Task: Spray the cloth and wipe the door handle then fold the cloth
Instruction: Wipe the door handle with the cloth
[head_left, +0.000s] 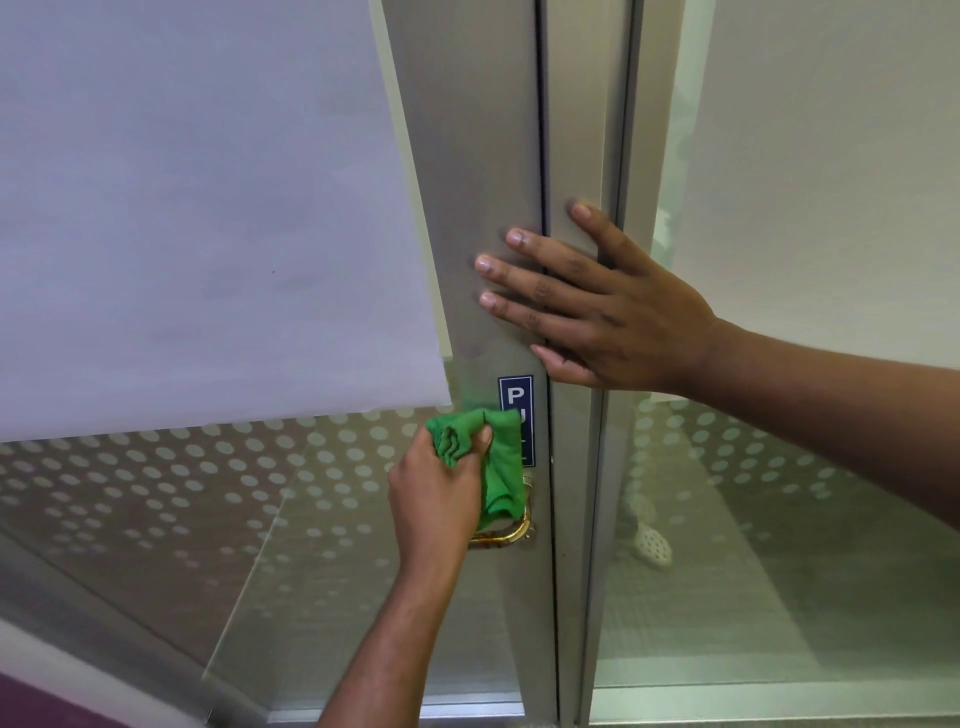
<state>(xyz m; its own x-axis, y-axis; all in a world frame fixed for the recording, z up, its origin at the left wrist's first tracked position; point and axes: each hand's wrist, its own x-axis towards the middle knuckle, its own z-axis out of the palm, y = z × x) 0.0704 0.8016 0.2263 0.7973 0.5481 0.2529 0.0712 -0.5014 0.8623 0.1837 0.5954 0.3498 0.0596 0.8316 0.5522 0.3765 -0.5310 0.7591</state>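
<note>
Left hand (436, 499) fingers clench green cloth (498, 462) over brass door handle (506, 538); right hand (608, 317), fingers flat, braces door frame (488, 156). Wrap cloth fully round handle, rub along curve.

pale roller blind (208, 208) hangs over dotted frosted glass (208, 478) beside a metal frame (467, 156).

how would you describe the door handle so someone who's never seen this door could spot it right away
Find the grey metal door frame between the glass panels and follow it down past the blue sign. Just under the sign, the door handle curves out beneath the green cloth gripped by the left hand. It is the only shiny gold thing there.
</note>
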